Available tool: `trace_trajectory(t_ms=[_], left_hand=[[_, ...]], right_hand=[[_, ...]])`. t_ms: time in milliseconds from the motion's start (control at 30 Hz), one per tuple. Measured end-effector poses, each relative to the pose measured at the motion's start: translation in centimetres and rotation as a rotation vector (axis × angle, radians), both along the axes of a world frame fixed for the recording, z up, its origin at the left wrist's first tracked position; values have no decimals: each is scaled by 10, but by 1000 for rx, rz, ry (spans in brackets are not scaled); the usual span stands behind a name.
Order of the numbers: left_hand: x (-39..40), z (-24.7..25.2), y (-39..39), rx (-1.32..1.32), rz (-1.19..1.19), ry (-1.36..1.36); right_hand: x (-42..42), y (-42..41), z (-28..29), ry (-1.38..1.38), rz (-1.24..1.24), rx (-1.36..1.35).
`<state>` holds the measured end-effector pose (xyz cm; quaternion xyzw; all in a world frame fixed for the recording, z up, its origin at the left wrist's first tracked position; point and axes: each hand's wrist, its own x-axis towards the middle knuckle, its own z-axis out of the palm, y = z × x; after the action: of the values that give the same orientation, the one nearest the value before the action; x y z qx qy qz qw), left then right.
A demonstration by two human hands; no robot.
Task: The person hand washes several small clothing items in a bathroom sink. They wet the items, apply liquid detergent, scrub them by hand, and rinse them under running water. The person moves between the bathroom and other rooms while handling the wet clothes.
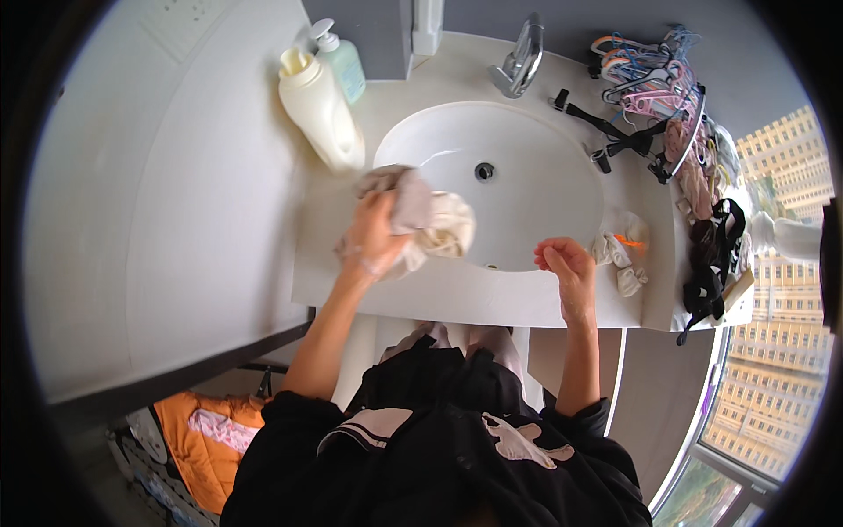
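Note:
My left hand [377, 230] grips a wet-looking greyish cloth [411, 201] at the left rim of the white washbasin [546, 191]. A cream cloth [451, 224] lies bunched beside it, partly over the basin's edge, and more pale fabric shows under my left wrist. My right hand [568, 263] is at the front right rim of the basin with its fingers curled and nothing visible in them. Several small white cloth pieces [612, 250], one with an orange patch, lie on the counter to its right. What the fabric under my left hand is, I cannot tell.
A cream plastic bottle [323, 112] and a pale green pump bottle [346, 66] stand back left. Behind the basin is a chrome faucet [520, 62]. Tangled clothes hangers [649, 85], a black clip hanger [619, 135] and dark garments [708, 270] occupy the right side, near the window.

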<state>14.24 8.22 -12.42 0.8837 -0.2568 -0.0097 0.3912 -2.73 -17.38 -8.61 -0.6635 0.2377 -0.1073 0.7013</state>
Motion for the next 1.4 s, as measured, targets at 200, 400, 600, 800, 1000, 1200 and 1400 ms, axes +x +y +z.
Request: trace_trajectory(t_ms=[200,400,600,800,1000,1200,1400], left_hand=[[19,21,-117,597,-462,58],[52,-17,-173,624,-430,-42],[80,-43,-210,589,-302,-240],[116,-83,-237,628,-159,-172],[127,-101,-269,571,-70,-30],[125,-101,-261,-278,583,354],[134,-112,-244,-1338,95,1148]], right_hand=[[54,-48,-28,-30,-6,-375],[196,-85,-28,-260,99,-673],[307,-107,-35,-233,265,-684],[234,-73,-54,-256,-136,-538],[184,-7,-47,125,8,1065],[267,-25,-98,202,-29,1127],[310,-63,-190,-226,186,1129]])
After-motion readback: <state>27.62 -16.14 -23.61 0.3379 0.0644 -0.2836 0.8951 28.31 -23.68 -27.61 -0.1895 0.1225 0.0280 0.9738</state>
